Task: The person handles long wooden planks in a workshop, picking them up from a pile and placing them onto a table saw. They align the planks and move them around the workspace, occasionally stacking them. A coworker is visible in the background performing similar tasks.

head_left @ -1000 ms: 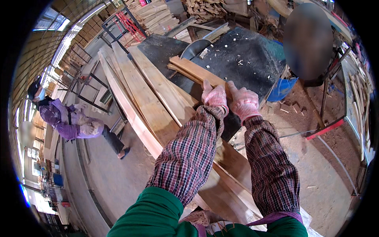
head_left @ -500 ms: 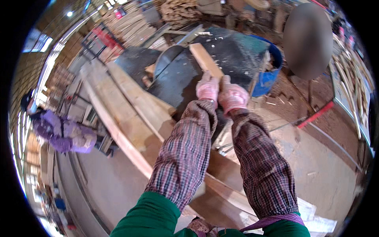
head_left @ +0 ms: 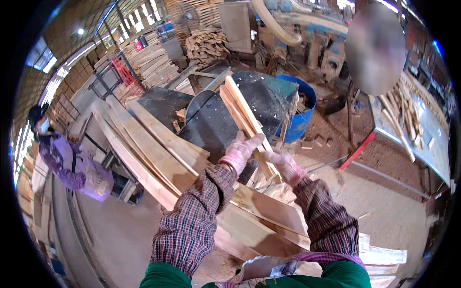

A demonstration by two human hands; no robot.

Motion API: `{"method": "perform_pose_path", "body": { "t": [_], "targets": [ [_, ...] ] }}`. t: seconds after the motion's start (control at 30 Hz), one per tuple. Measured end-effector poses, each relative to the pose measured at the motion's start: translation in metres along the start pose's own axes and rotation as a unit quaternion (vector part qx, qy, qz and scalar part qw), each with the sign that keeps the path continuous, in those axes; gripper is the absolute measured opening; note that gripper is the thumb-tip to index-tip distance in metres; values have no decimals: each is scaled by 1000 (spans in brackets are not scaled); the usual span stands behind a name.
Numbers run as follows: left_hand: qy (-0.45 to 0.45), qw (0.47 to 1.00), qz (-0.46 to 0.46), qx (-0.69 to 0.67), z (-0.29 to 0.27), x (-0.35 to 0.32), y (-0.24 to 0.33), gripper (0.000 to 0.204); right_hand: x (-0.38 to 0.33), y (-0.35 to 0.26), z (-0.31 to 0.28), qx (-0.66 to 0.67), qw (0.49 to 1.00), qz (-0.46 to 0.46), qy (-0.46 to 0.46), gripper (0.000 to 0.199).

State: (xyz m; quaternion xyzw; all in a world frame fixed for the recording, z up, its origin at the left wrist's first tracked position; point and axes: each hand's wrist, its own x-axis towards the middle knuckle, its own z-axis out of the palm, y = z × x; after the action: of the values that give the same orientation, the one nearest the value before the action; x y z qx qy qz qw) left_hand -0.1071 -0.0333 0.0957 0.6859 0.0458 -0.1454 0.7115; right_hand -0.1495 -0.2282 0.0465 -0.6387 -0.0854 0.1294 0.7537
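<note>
Both gloved hands clamp two wood strips (head_left: 246, 109): the left hand (head_left: 240, 151) wraps them from the left, the right hand (head_left: 286, 166) grips them nearer the body, its lower fingers hidden. The strips point away from the hands over the black bench (head_left: 213, 117). Ahead and left of the hands stands a saw blade (head_left: 198, 106); farther left lie long boards (head_left: 152, 146). Beyond the right hand is a blue bin (head_left: 297, 128); a co-worker (head_left: 79, 165) stands far left.
</note>
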Motion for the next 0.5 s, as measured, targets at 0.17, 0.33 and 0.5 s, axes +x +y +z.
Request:
{"method": "perform_pose_path", "body": {
  "t": [0.17, 0.33, 0.5],
  "targets": [
    [-47, 969, 102, -219, 17, -98, 28, 68, -95, -45, 32, 155, 986, 64, 15, 62],
    [-152, 944, 70, -284, 14, -183, 34, 57, -197, -96, 78, 105, 988, 33, 112, 58],
    [-127, 945, 188, -235, 26, -234, 26, 89, -244, -127, 175, -378, 905, -113, 157, 85]
  ]
}}
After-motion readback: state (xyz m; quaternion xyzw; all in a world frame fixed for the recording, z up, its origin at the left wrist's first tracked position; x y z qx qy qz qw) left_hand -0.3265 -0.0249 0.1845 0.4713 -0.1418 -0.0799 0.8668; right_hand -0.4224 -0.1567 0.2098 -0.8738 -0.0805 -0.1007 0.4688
